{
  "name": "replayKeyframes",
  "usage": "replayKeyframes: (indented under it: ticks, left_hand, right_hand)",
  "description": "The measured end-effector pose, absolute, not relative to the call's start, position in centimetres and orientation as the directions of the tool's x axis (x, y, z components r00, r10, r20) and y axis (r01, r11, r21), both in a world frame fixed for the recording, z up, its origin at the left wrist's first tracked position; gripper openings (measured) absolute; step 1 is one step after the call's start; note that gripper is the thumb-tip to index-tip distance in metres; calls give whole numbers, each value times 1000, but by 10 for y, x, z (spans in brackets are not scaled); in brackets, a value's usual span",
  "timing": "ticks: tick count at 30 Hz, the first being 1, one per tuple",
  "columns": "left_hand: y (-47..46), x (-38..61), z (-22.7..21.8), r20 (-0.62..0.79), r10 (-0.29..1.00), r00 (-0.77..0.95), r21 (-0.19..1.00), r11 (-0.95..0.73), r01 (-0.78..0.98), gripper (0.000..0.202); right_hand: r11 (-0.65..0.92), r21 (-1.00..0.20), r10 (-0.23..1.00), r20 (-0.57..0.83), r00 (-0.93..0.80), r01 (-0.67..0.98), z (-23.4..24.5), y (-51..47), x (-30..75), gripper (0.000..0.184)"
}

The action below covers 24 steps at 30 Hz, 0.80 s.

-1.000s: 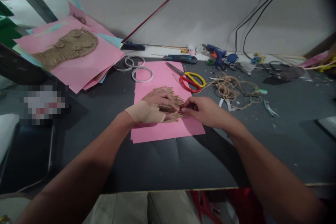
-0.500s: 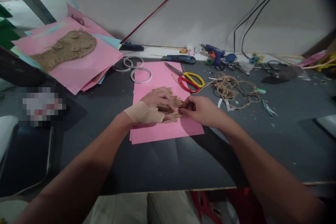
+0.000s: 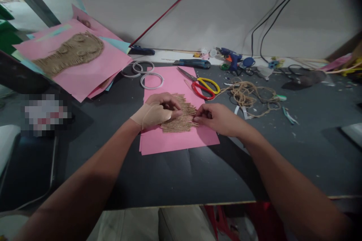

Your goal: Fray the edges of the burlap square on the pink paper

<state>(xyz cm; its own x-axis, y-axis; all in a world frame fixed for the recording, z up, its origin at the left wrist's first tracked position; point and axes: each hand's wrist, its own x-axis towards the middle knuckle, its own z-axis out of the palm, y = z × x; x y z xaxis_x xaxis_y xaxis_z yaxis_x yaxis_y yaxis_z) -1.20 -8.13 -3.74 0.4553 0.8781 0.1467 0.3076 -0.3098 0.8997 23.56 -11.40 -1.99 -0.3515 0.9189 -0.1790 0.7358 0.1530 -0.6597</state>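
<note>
A patch of brown twine strands (image 3: pixel 183 115) lies glued in rows on a pink paper sheet (image 3: pixel 181 139) on the dark table. My left hand (image 3: pixel 158 111), wrapped in a tan bandage at the wrist, rests on the patch's left side with its fingers curled and the thumb pressing the strands. At the patch's right edge my right hand (image 3: pixel 219 118) has its fingers pinched together on the strand ends.
Red and yellow scissors (image 3: pixel 202 84), tape rings (image 3: pixel 152 80), a utility knife (image 3: pixel 192 63), a loose twine tangle (image 3: pixel 249 96) and a blue glue gun (image 3: pixel 233 58) lie behind the sheet. A pile of pink sheets with a finished twine shape (image 3: pixel 70 51) sits at the left.
My left hand has pulled back to the left, uncovering more of the twine patch. My right hand has stayed at the patch's right edge.
</note>
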Motion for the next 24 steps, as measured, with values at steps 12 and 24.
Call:
replayKeyframes:
  ticks: [12, 24]
  left_hand:
    - [-77, -10, -42, 217, 776, 592, 807, -484, 338, 8]
    - [-69, -11, -51, 268, 705, 657, 777, -561, 285, 8]
  right_hand:
    - [213, -666, 881, -185, -436, 715, -11, -114, 240, 25]
    - [243, -647, 864, -195, -465, 723, -12, -117, 236, 14]
